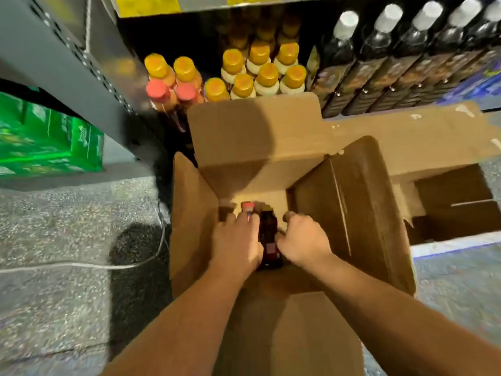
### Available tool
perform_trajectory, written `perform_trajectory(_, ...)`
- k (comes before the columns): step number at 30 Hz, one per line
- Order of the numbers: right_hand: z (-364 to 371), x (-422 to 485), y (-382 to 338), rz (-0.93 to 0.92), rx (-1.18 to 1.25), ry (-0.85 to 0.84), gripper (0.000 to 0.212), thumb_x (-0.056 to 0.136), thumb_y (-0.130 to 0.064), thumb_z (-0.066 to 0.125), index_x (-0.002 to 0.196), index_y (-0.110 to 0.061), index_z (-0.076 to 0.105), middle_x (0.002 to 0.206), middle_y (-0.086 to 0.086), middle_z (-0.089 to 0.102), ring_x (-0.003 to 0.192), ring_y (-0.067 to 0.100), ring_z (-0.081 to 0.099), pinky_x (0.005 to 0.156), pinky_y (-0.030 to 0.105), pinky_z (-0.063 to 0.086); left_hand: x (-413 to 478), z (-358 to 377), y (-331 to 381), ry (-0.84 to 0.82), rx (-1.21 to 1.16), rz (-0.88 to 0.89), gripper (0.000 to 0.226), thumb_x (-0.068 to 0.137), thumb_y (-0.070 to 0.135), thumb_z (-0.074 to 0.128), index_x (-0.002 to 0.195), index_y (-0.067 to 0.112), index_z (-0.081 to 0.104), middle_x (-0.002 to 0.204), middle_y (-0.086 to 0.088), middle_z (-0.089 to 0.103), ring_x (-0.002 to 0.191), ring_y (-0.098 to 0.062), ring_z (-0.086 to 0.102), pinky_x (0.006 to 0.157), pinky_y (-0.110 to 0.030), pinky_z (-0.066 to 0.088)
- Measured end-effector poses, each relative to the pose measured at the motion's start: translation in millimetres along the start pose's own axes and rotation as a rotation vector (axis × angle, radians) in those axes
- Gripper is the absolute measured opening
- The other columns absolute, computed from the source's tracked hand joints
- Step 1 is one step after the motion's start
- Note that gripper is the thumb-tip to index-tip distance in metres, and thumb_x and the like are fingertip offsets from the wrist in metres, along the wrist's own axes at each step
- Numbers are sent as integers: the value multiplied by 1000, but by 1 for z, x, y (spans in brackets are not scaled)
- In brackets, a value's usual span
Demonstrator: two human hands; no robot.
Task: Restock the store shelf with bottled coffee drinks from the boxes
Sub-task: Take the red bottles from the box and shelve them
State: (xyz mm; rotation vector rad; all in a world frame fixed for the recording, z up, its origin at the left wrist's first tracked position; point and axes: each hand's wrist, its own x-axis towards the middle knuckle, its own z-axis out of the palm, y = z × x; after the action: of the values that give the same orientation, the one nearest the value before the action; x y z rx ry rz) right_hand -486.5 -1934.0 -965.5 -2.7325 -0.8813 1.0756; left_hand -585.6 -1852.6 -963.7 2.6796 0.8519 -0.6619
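Both hands reach down into an open cardboard box (pixel 271 147) that stands on the floor (pixel 67 240) right in front of the shelf (pixel 108 85). The left hand (pixel 235 240) curls round a pink-capped bottle (pixel 248 207), whose cap pokes out past the fingertips. Just beside it, between the two hands, is a dark bottle (pixel 268 234) with brown contents and a small pale label patch; its cap cannot be made out. The right hand (pixel 303 240) is bent downward with its fingers tucked into the box next to the dark bottle; whether it grips anything cannot be told.

On the shelf stand yellow-capped bottles (pixel 267 74), two with pink caps at the left, and tall white-capped bottles (pixel 349 50) of dark liquid. A second box (pixel 452 202) lies open to the right. Green packs (pixel 48 139) sit at the left, and a white cable (pixel 81 265) crosses the floor.
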Motion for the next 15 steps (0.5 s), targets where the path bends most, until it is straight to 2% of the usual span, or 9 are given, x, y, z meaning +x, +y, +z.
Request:
perform_trajectory(5, 65, 57, 23, 101, -8, -52, 37, 86, -24, 59, 121, -16, 49, 115, 7, 62, 105, 28, 62, 79, 33, 50, 37, 82, -5, -118, -85, -154, 65, 89, 37, 57, 143, 23, 25, 137, -7, 45, 124, -27, 45, 93, -39, 43)
perform_trajectory(10, 104, 104, 46, 274, 52, -168, 65, 79, -29, 75, 131, -11, 40, 123, 10, 57, 114, 27, 57, 86, 35, 50, 70, 139, -17, -169, -402, -408, 84, 81, 45, 67, 146, 26, 16, 137, -6, 46, 123, -27, 49, 90, -42, 47)
perform_trajectory(13, 117, 123, 58, 327, 155, -247, 66, 78, -34, 76, 131, -12, 43, 125, 9, 57, 114, 25, 58, 83, 31, 49, 87, 159, -20, -172, -624, -481, 87, 78, 40, 71, 146, 25, 19, 136, -7, 48, 122, -27, 50, 90, -41, 47)
perform_trajectory(15, 124, 131, 63, 324, 200, -297, 61, 77, -33, 77, 128, -14, 49, 121, 7, 59, 109, 21, 59, 73, 26, 48, 95, 168, -20, -182, -757, -503, 84, 78, 32, 73, 144, 24, 22, 134, -6, 50, 121, -26, 51, 90, -39, 46)
